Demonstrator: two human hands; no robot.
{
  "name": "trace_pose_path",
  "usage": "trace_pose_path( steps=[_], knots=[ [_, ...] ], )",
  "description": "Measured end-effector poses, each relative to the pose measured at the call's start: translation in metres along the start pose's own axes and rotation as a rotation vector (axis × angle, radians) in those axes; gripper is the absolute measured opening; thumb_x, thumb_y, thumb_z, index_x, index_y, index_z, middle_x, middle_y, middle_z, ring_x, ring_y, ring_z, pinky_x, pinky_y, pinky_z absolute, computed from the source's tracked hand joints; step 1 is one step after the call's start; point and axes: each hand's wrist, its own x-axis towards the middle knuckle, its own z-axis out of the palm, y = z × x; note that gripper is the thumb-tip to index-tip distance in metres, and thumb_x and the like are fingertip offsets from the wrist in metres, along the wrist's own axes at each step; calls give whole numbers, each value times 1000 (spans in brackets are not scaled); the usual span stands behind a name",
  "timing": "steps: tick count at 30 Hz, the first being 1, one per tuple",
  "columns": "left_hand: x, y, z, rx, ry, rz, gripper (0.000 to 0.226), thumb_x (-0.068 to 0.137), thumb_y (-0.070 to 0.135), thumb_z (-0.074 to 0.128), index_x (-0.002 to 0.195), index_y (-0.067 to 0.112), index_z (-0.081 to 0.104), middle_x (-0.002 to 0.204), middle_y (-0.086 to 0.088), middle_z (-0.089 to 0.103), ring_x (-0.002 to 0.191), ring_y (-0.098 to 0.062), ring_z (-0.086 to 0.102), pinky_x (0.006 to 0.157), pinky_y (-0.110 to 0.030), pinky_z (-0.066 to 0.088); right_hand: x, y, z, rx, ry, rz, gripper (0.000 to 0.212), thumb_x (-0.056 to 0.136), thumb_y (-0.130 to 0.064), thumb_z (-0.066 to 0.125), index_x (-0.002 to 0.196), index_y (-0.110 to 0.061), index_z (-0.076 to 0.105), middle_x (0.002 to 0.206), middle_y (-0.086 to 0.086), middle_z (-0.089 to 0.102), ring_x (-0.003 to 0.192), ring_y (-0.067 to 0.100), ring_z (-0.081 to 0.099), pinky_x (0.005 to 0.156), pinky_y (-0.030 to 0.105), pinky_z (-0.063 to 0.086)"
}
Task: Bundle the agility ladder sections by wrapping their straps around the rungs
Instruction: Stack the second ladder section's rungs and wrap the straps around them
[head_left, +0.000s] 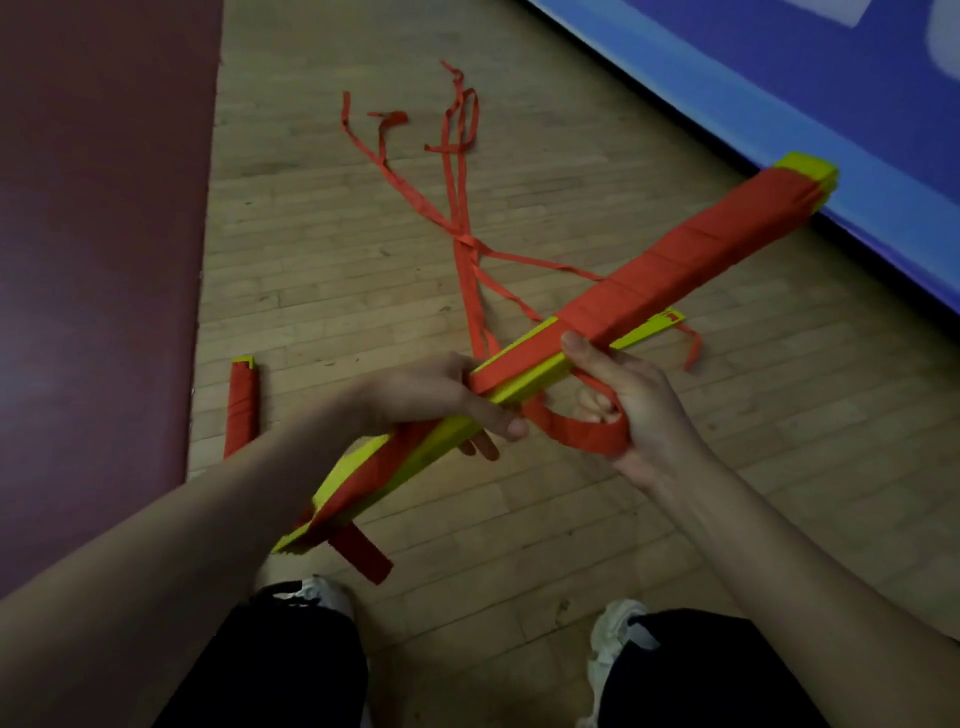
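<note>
A long stack of yellow ladder rungs (524, 387) runs diagonally from lower left to upper right, held above the floor. Red strap is wound tightly over its far half (691, 260). My left hand (436, 400) grips the stack near its middle, fingers curled under it. My right hand (628, 405) holds the stack from the right, thumb on top, with a loop of red strap (576, 434) round its fingers. Loose red strap (462, 208) trails away across the floor. A short strap end (361, 558) hangs from the near end.
A finished wrapped bundle (241, 408) lies on the wooden floor at the left, beside a dark red mat (98, 234). A blue mat (779, 88) borders the upper right. My two shoes (618, 639) and dark trouser legs fill the bottom edge.
</note>
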Motion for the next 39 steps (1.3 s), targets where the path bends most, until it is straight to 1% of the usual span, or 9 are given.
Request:
trace_pose_path(
  steps=[2, 6, 12, 15, 19, 24, 29, 35, 39],
  knots=[
    [-4, -2, -7, -146, -115, -24, 34, 79, 23, 75, 108, 10, 63, 100, -13, 72, 79, -26, 70, 73, -33, 57, -1, -1, 1, 16, -47, 8, 23, 68, -21, 69, 78, -9, 52, 37, -10, 31, 27, 2, 28, 33, 14, 23],
    [-8, -11, -9, -350, -355, 22, 69, 64, 46, 82, 116, 7, 61, 105, -16, 69, 72, -25, 68, 68, -33, 56, -7, -1, 3, 37, -131, 22, 15, 73, -19, 64, 69, -9, 54, 34, -8, 28, 25, 1, 26, 34, 15, 19],
    [-10, -16, -7, -501, -385, 27, 69, 65, 42, 81, 116, 5, 55, 79, -6, 62, 53, -14, 56, 51, -24, 49, -11, -8, 5, -120, -177, -12, 14, 75, -18, 63, 77, -7, 55, 34, -5, 31, 25, 3, 28, 34, 14, 24],
    [-11, -17, -11, -485, -350, 34, 63, 66, 36, 81, 116, 6, 58, 75, -5, 58, 50, -13, 52, 47, -21, 44, -10, -12, 1, -375, -204, -37, 16, 71, -17, 69, 76, -6, 59, 43, -3, 46, 33, 4, 40, 39, 14, 38],
    [-12, -18, -22, -470, -284, 28, 43, 76, 26, 73, 114, 8, 64, 74, -3, 55, 51, -12, 51, 48, -20, 43, -4, -4, -8, -521, -178, -22, 28, 66, -19, 75, 85, 0, 68, 61, 3, 61, 45, 3, 52, 46, 13, 43],
    [-11, -16, -27, -441, -188, 18, 52, 75, 30, 73, 120, 9, 60, 73, -1, 54, 52, -12, 50, 48, -21, 42, 0, 2, -13, -561, -107, -145, 7, 75, -11, 75, 77, -7, 70, 55, -7, 64, 47, -1, 54, 48, 11, 42],
    [-10, -9, -19, -352, -36, 8, 43, 77, 9, 60, 119, -1, 58, 72, -5, 56, 54, -18, 52, 50, -24, 42, 4, 4, -19, -680, -43, -169, 20, 72, -22, 80, 83, -6, 74, 82, 14, 74, 73, 18, 65, 72, 35, 51],
    [-3, -4, -6, -83, 189, -40, 29, 81, -1, 66, 108, -7, 60, 66, -5, 60, 57, -19, 57, 52, -24, 49, 5, 12, -18, -705, -5, -195, 18, 76, -24, 77, 75, -8, 69, 61, 11, 66, 42, 14, 57, 45, 24, 46],
    [4, -3, 10, 2, 216, -5, 31, 83, 0, 64, 113, 6, 58, 74, -4, 57, 62, -19, 56, 57, -27, 47, 4, 17, -15, -747, 71, -210, 35, 74, -35, 78, 62, -5, 64, 48, 8, 58, 38, 14, 48, 43, 21, 37]
  ],
)
